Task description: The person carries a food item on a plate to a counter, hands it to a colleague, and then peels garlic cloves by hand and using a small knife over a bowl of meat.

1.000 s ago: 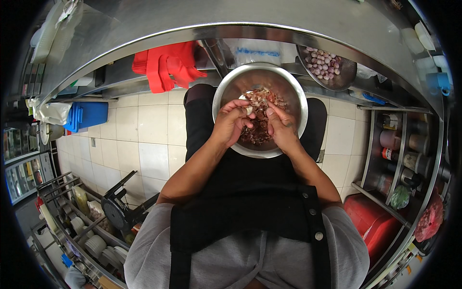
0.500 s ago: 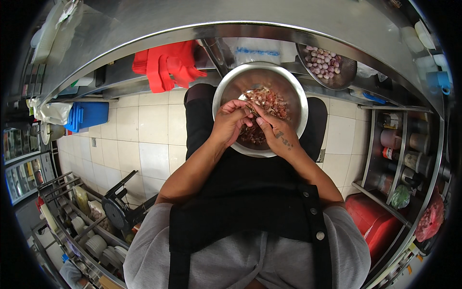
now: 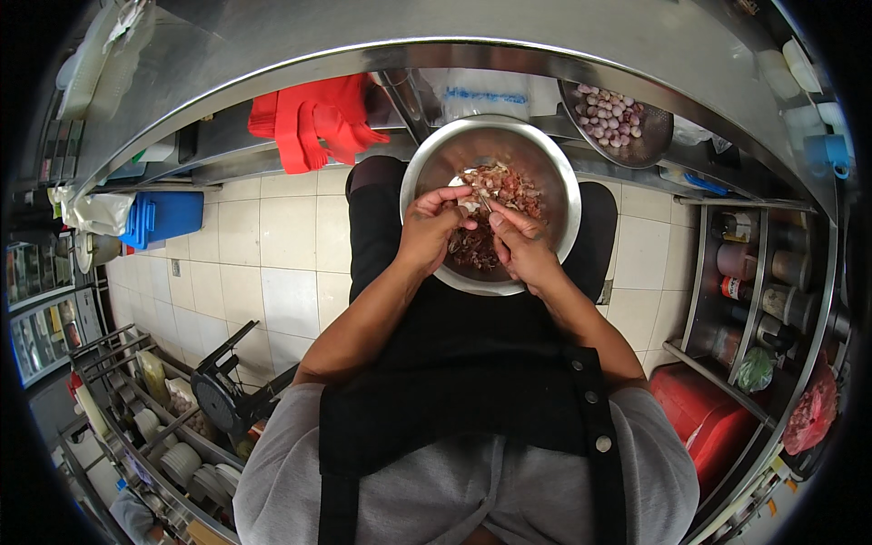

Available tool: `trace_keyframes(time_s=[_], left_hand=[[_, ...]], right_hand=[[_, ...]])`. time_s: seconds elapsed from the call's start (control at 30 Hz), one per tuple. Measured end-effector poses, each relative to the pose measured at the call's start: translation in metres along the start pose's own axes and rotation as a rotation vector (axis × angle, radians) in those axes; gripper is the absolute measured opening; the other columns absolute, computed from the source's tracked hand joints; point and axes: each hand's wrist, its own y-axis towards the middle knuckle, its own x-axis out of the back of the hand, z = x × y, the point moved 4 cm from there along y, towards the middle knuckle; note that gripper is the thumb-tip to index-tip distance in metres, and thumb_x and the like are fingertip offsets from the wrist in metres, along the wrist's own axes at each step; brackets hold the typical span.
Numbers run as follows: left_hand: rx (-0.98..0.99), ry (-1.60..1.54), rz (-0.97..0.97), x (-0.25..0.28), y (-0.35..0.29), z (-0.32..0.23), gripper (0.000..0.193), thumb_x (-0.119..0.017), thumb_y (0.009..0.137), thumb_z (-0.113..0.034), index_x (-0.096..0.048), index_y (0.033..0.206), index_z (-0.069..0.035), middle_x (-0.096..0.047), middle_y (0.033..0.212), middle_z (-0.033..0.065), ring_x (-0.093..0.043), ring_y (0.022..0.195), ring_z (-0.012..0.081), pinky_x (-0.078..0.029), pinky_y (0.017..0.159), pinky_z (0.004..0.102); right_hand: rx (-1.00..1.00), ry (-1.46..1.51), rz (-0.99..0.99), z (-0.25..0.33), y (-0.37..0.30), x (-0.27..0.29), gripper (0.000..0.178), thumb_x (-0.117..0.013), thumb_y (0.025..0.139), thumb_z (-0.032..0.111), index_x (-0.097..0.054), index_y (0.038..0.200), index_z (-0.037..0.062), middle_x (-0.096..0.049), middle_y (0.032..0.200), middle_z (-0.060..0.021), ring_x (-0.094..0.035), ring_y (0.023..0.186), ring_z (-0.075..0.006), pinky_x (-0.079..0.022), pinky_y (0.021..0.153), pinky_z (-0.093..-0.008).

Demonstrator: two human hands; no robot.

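Note:
A wide steel bowl (image 3: 569, 204) rests on my lap, holding a heap of reddish-brown papery skins (image 3: 513, 189) that look like shallot peel. Over its left half, my left hand (image 3: 431, 227) is closed in a pinch, the fingertips pointing right; what they hold is too small to make out. My right hand (image 3: 527, 247) faces it over the bowl's middle, thumb and fingers pinched near a thin sliver that I cannot identify. A small gap separates the two sets of fingertips. Pale bits show in the bowl beside my left fingers.
Beyond the bowl, a colander (image 3: 656, 145) of pinkish peeled shallots (image 3: 609, 116) sits on the shelf under the steel counter (image 3: 409, 27). Red plastic bags (image 3: 318, 123) hang left of it. A blue bin (image 3: 173, 218) stands left; a jar rack (image 3: 758, 272) and red container (image 3: 699, 409) stand right.
My right hand has drawn back a little to the right and down, so its fingertips have parted from the left ones. My left hand stays nearly in place.

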Motion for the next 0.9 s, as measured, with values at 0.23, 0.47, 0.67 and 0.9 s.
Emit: trace_keyframes(time_s=[0.23, 0.47, 0.67, 0.9], left_hand=[[-0.038, -0.125, -0.005, -0.011, -0.001, -0.009, 0.021, -0.054, 0.082, 0.006, -0.054, 0.102, -0.001, -0.061, 0.092, 0.0093, -0.061, 0.081, 0.0163, -0.052, 0.069, 0.0283], [0.014, -0.143, 0.022, -0.012, -0.004, -0.007, 0.015, -0.056, 0.082, 0.004, -0.055, 0.096, -0.001, -0.062, 0.084, 0.0090, -0.063, 0.075, 0.0186, -0.055, 0.068, 0.0307], [0.013, -0.189, 0.023, -0.013, -0.003, -0.007, 0.014, -0.056, 0.083, 0.004, -0.057, 0.096, 0.000, -0.063, 0.084, 0.0094, -0.064, 0.076, 0.0199, -0.056, 0.070, 0.0317], [0.006, -0.279, 0.047, -0.011, 0.000, -0.005, 0.014, -0.056, 0.083, 0.003, -0.057, 0.097, -0.001, -0.063, 0.088, 0.0103, -0.065, 0.079, 0.0207, -0.056, 0.071, 0.0315]], right_hand=[[0.135, -0.109, -0.036, -0.002, 0.001, 0.002, 0.040, -0.049, 0.095, 0.024, -0.047, 0.132, 0.0111, -0.047, 0.064, 0.0027, -0.043, 0.052, -0.0041, -0.038, 0.048, -0.0206], [0.282, -0.249, -0.013, 0.003, 0.001, -0.004, 0.039, -0.049, 0.095, 0.021, -0.047, 0.133, 0.0130, -0.051, 0.069, 0.0024, -0.043, 0.053, -0.0040, -0.039, 0.051, -0.0205], [0.174, -0.100, -0.008, -0.006, 0.007, 0.007, 0.040, -0.050, 0.095, 0.021, -0.046, 0.133, 0.0100, -0.050, 0.068, 0.0027, -0.043, 0.053, -0.0038, -0.039, 0.051, -0.0200], [0.237, -0.138, 0.015, 0.003, -0.001, -0.005, 0.041, -0.050, 0.094, 0.020, -0.045, 0.133, 0.0084, -0.049, 0.067, 0.0026, -0.045, 0.054, -0.0041, -0.040, 0.050, -0.0199]])
